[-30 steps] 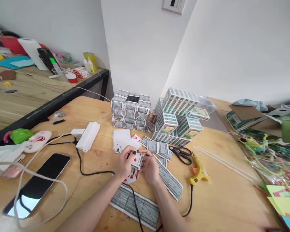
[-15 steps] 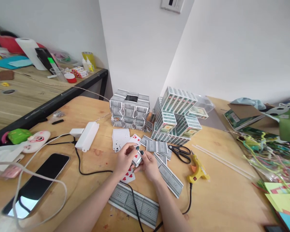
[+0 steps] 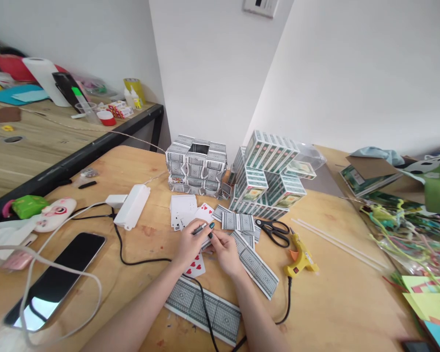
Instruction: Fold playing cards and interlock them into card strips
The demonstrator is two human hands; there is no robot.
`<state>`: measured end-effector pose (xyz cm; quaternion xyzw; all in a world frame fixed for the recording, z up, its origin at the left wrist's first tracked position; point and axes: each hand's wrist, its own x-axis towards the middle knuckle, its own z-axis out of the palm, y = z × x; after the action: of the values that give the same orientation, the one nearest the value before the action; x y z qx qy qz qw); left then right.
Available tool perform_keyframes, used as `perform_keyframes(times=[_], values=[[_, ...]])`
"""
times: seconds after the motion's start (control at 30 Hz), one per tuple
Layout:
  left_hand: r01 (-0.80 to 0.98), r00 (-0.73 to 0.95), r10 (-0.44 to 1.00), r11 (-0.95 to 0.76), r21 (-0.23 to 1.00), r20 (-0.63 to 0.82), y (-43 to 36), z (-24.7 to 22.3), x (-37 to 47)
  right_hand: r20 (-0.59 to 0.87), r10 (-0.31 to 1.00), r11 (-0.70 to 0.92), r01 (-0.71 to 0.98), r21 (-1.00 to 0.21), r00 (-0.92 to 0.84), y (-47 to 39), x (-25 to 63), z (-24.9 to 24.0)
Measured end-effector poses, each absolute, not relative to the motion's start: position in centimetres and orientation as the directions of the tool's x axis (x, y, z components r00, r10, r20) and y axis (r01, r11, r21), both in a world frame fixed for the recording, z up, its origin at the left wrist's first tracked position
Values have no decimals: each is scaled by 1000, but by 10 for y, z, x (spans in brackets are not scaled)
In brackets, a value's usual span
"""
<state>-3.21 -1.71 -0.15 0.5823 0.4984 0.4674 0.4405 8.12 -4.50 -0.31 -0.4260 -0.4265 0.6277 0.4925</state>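
And here we are, both hands together above the worktop (image 3: 337, 303), a small playing card (image 3: 205, 244) right between them! My left hand (image 3: 189, 243) pinches it with thumb and fingers; my right hand (image 3: 224, 252) pinches in close from the other side. The card sits inside the grip, mostly covered by my fingers, its markings hidden. Reading what I can: a "10" shows at the edge of the white-faced cards (image 3: 182, 209) just beyond my left hand, and red hearts on the heart card (image 3: 196, 266) just below the grip. Over to the green boxes (image 3: 252, 185), stacked beyond my right hand: printed all over, too small to read, and only their outsides show. The grey card-covered block (image 3: 196, 168) has a square opening on top, dark within. Scissors (image 3: 273, 231) and a yellow glue gun (image 3: 299, 263) lie to my right.
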Motion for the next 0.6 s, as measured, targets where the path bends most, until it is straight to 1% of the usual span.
perform_keyframes(times=[0.1,0.3,0.43,0.53,0.6], values=[[156,69,992,-118,981,108,-16,-4,-33,-120,985,-145,-221,-964,-122,-45,81,-3],[103,33,995,-98,990,95,-17,-7,-32,-158,983,-177,-232,-957,-98,-44,80,-7],[189,87,984,-169,967,155,-18,-4,-33,-194,978,-206,-239,-949,-71,-43,80,-7],[272,129,967,-249,929,222,-19,-2,-34,-188,978,-204,-251,-946,-85,-43,81,-6],[303,142,956,-288,908,256,-20,-3,-34,-184,981,-193,-238,-952,-63,-43,82,-6]])
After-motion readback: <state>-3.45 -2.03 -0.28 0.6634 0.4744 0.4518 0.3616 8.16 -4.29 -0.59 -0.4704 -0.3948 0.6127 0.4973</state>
